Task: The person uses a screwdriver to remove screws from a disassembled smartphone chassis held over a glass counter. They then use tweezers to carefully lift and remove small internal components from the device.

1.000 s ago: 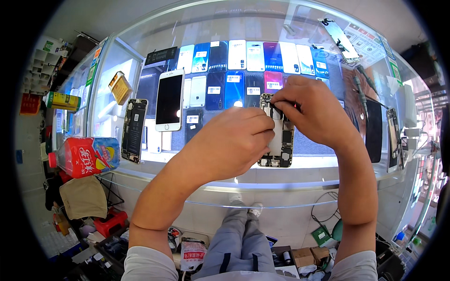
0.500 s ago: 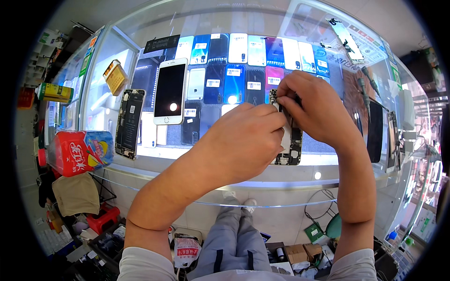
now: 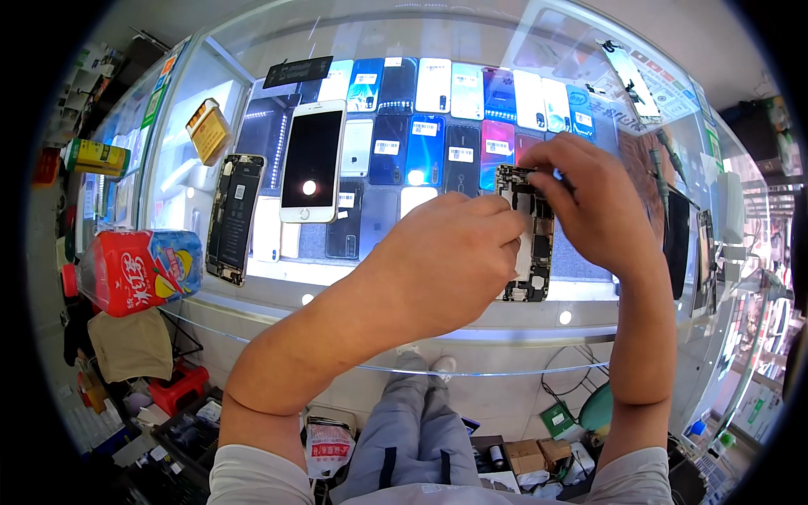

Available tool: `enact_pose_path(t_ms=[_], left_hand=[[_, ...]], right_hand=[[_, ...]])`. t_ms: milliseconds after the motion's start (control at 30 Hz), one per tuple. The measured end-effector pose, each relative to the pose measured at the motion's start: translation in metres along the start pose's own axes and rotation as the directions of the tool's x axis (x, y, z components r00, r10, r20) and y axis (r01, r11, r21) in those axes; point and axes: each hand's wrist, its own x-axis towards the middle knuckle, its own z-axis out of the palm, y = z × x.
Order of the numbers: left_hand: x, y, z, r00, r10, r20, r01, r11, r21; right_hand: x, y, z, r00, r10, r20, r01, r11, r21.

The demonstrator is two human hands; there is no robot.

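Note:
An opened phone, its circuit boards and metal parts bare, lies on the glass counter right of the middle. My left hand covers its left edge with fingers curled closed over the frame; the fingertips are partly hidden. At the phone's upper end, my right hand is bent in a pinch over the inner parts. Whatever its fingertips hold is too small to make out. Left of my hands lie a white phone with a dark screen and another opened phone with a black battery.
Under the glass are rows of phones. On the counter lie a flat black battery, a yellow carton and, far right, a loose screen part. A red-labelled drink bottle stands near the left edge. Screwdrivers lie at right.
My right fingertips have shifted right along the opened phone's upper end, uncovering more of its top corner. My left hand stays at the phone's left edge. The whole view has shifted slightly.

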Motion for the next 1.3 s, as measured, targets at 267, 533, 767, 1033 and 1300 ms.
enact_pose_path(t_ms=[267, 533, 767, 1033, 1300], left_hand=[[0.000, 0.000, 0.001, 1.000, -0.002, -0.019, 0.002, 1.000, 0.013], [0.000, 0.001, 0.001, 1.000, -0.013, -0.021, 0.013, 1.000, 0.003], [0.000, -0.001, 0.002, 1.000, -0.010, -0.019, 0.010, 1.000, -0.003], [0.002, 0.000, 0.004, 0.998, 0.001, -0.059, -0.002, 1.000, -0.019], [0.002, 0.002, 0.002, 0.999, -0.011, -0.048, 0.012, 1.000, 0.011]], right_hand=[[-0.006, -0.020, -0.001, 0.996, 0.033, 0.087, -0.027, 0.997, -0.066], [-0.012, -0.033, -0.001, 0.989, 0.064, 0.132, -0.044, 0.988, -0.150], [-0.016, -0.045, -0.003, 0.972, 0.142, 0.188, -0.098, 0.969, -0.227], [-0.013, -0.033, 0.015, 0.992, 0.113, 0.057, -0.099, 0.973, -0.209], [0.000, -0.026, 0.024, 0.978, 0.209, -0.003, -0.208, 0.973, -0.105]])
